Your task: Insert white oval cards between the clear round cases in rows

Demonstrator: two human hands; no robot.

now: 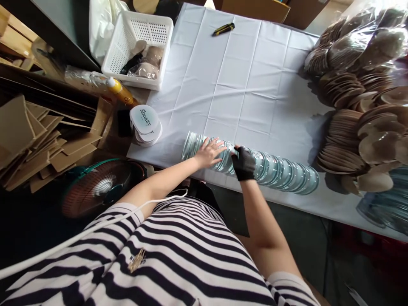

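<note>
Two hands worked a long row of clear plastic lids on a white-covered table.

The row of clear lids (255, 163) lay on its side along the near edge of the white tablecloth (242, 80). The bare left hand (208, 152) rested flat on it, fingers spread, gripping nothing. The black-gloved right hand (243, 163) was curled over the row just to the right. Stacks of tan pads (357, 114) sat far right, a white basket (138, 46) far left.
</note>
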